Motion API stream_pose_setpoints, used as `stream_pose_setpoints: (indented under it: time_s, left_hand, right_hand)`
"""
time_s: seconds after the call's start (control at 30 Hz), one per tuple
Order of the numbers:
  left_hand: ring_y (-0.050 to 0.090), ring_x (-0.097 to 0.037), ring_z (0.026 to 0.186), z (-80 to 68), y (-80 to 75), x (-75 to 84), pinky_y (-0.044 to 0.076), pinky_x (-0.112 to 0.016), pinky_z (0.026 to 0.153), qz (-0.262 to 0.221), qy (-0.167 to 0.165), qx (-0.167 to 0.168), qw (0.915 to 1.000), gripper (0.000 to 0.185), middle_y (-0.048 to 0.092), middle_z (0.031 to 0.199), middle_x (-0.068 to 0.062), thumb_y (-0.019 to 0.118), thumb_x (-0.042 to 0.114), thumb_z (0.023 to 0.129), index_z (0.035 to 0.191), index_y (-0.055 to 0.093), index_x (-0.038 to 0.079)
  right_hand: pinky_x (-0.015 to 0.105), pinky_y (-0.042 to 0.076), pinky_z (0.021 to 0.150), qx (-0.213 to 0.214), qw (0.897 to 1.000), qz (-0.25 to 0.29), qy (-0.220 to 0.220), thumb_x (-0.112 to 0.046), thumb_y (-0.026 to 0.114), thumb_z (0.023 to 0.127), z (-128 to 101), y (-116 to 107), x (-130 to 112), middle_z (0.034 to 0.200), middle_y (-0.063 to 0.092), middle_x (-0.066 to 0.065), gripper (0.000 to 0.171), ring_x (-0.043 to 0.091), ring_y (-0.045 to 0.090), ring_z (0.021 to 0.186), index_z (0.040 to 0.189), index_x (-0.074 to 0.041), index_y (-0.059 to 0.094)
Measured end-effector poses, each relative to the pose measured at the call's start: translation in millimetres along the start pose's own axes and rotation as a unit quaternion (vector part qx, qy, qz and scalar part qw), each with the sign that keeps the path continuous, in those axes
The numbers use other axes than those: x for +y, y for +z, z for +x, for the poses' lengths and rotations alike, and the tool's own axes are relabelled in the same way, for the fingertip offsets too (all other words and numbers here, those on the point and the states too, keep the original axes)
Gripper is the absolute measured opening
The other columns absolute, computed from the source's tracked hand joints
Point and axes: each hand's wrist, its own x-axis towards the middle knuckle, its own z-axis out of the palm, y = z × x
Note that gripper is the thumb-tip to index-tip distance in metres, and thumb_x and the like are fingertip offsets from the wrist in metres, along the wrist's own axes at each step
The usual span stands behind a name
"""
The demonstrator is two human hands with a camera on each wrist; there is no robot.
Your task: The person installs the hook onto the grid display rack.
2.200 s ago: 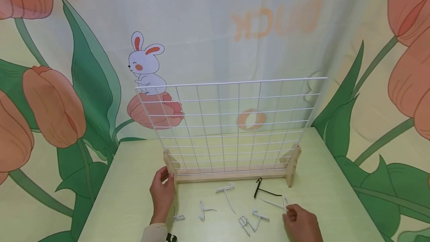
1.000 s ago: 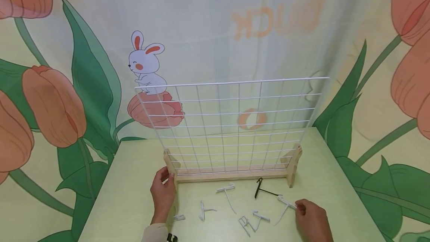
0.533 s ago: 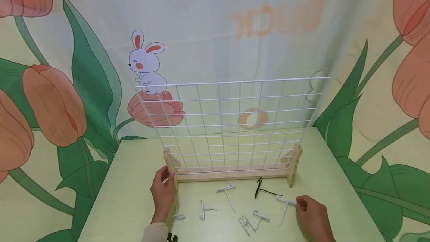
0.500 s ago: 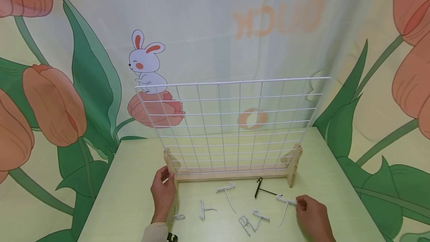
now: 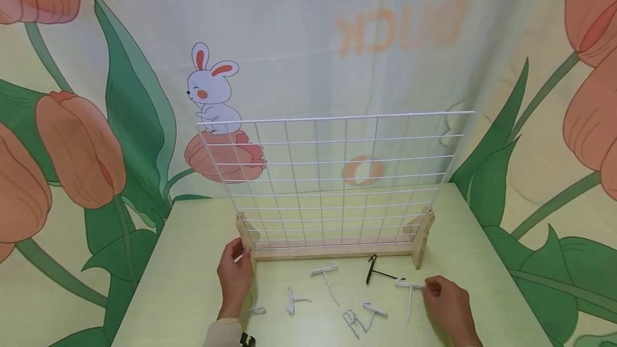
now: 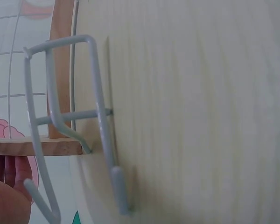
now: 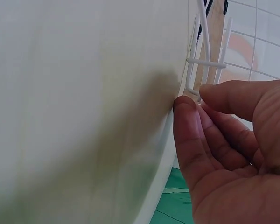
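My right hand (image 5: 450,304) pinches one end of a white wire display hook (image 5: 409,285) between thumb and fingertips, low over the table. Its long prong points toward me; in the right wrist view the fingertips meet the end of its wire frame (image 7: 207,63). My left hand (image 5: 234,277) grips the left foot (image 5: 247,237) of a wooden stand, which holds a white wire grid panel (image 5: 330,163) upright. Behind the held hook lies a black hook (image 5: 371,270), its prong tip close to it. A white hook (image 6: 100,93) looms large in the left wrist view.
Several more white hooks lie in front of the stand, among them one near the middle (image 5: 325,269), one toward the left (image 5: 291,301) and two close together, one a hook (image 5: 375,309). A printed curtain (image 5: 299,42) hangs behind the pale table (image 5: 183,272).
The right hand has moved slightly right and turned its hook, so the prong that pointed left now points toward me. My left hand has stayed on the stand.
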Motion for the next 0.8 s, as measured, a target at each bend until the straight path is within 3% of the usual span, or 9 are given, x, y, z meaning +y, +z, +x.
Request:
stream_pose_setpoints:
  time_s: [0.27, 0.53, 0.8]
  left_hand:
    - [0.068, -0.027, 0.121, 1.5, 0.7, -3.2, 0.048, -0.002, 0.083, -0.003, 0.002, -0.004, 1.0000, 0.030, 0.071, 0.129, -0.012, 0.067, 0.011, 0.104, 0.135, 0.063, 0.009]
    - [0.068, -0.025, 0.119, 2.2, 1.5, -4.0, 0.049, -0.003, 0.083, -0.010, 0.002, -0.002, 0.9999, 0.029, 0.071, 0.126, -0.011, 0.068, 0.011, 0.104, 0.133, 0.065, 0.010]
    - [0.068, -0.026, 0.119, 0.9, 1.3, -3.8, 0.048, -0.003, 0.084, -0.009, 0.004, 0.000, 0.9999, 0.030, 0.071, 0.127, -0.012, 0.068, 0.011, 0.104, 0.134, 0.064, 0.010]
  right_hand:
    - [0.043, 0.058, 0.075, -0.011, 0.999, -0.003, 0.036, -0.011, 0.074, 0.095, -2, 0, -4, 0.095, 0.077, 0.012, 0.023, 0.023, 0.070, 0.086, 0.113, 0.003, 0.074]
    - [0.041, 0.057, 0.071, -0.010, 0.998, 0.006, 0.064, -0.019, 0.078, 0.093, -20, -4, -15, 0.089, 0.077, 0.009, 0.029, 0.021, 0.069, 0.080, 0.111, 0.003, 0.074]
    - [0.042, 0.055, 0.073, -0.059, 0.995, -0.013, 0.077, -0.022, 0.082, 0.090, -38, 12, -20, 0.087, 0.075, 0.005, 0.028, 0.019, 0.067, 0.078, 0.106, -0.001, 0.075]
